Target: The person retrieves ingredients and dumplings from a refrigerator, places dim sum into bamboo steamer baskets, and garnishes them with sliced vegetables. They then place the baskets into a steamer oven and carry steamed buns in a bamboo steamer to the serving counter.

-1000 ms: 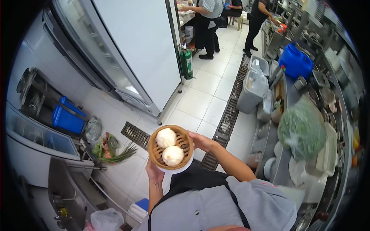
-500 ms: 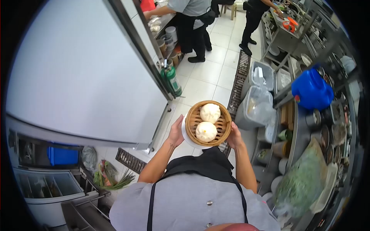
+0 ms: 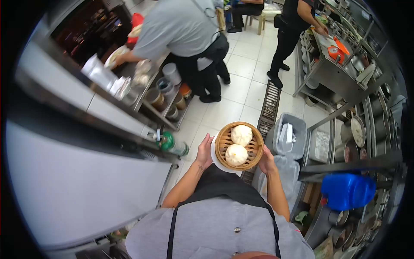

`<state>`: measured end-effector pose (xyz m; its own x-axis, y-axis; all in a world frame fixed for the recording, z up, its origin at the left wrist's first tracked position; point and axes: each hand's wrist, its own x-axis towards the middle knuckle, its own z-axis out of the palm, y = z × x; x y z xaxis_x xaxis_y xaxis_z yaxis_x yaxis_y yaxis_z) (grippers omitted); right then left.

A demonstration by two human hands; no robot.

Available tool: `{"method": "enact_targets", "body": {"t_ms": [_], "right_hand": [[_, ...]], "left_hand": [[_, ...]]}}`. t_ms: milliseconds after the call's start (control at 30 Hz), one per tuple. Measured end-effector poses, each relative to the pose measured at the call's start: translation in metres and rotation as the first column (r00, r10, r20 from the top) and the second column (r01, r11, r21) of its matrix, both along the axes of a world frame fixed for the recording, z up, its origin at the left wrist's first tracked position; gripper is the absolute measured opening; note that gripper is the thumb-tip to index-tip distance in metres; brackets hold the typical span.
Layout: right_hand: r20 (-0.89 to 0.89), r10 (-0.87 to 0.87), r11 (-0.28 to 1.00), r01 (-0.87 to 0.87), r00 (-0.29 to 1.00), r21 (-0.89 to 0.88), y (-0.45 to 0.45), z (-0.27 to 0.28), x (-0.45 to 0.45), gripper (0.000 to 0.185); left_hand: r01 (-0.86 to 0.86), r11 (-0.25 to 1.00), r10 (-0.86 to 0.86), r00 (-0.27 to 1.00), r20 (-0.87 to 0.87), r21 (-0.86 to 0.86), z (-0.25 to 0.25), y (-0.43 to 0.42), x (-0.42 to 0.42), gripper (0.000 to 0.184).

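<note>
In front of my body, a round bamboo steamer basket (image 3: 260,144) rests on a white plate (image 3: 219,164) that shows along its left and lower edge. Two pale steamed buns, a far bun (image 3: 241,135) and a near bun (image 3: 236,155), lie on the slats. My left hand (image 3: 205,152) grips the plate from the left, thumb along the rim. Against the steamer's right side is my right hand (image 3: 268,161), closed round it, with some fingers hidden underneath.
A fridge-like white panel (image 3: 77,185), a green cylinder (image 3: 171,143) and a shelf with containers (image 3: 155,98) line the left. One person (image 3: 185,30) works there; another (image 3: 286,39) stands ahead right. Right are grey bins (image 3: 290,134), a blue jerrycan (image 3: 348,191) and metal racks.
I have moved forward along the aisle, with the bins, jerrycan and cylinder now nearer or passing beside me. Both hands still hold the steamer and plate level. The left person appears larger.
</note>
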<state>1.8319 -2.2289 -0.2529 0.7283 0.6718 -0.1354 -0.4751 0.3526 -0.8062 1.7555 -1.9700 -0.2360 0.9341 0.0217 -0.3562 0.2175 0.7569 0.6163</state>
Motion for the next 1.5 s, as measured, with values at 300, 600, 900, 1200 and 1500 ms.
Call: {"method": "enact_targets", "body": {"t_ms": [300, 600, 900, 1200, 1500], "right_hand": [[-0.090, -0.372, 0.922, 0.379, 0.924, 0.076, -0.019, 0.006, 0.261, 0.067], [-0.021, -0.251, 0.968, 0.251, 0.968, 0.018, -0.025, -0.006, 0.569, 0.061], [-0.013, 0.173, 0.985, -0.173, 0.985, -0.025, 0.069, -0.005, 0.865, 0.080], [0.080, 0.326, 0.944, -0.320, 0.942, -0.086, 0.230, 0.011, 1.092, 0.081], [0.026, 0.658, 0.753, -0.658, 0.753, -0.020, 0.478, 0.009, 1.238, 0.077]], "left_hand": [[0.305, 0.946, -0.306, 0.952, -0.007, 0.108, 0.019, -0.007, 0.335, 0.059], [0.138, 0.982, -0.134, 0.990, -0.034, 0.132, -0.034, -0.013, 0.605, 0.051], [-0.200, 0.976, 0.194, 0.978, 0.072, 0.089, -0.010, 0.051, 0.811, 0.051], [-0.465, 0.876, 0.456, 0.885, 0.097, 0.128, -0.051, 0.187, 1.002, 0.052], [-0.828, 0.493, 0.794, 0.553, 0.252, 0.266, -0.024, 0.349, 1.087, 0.049]]}}
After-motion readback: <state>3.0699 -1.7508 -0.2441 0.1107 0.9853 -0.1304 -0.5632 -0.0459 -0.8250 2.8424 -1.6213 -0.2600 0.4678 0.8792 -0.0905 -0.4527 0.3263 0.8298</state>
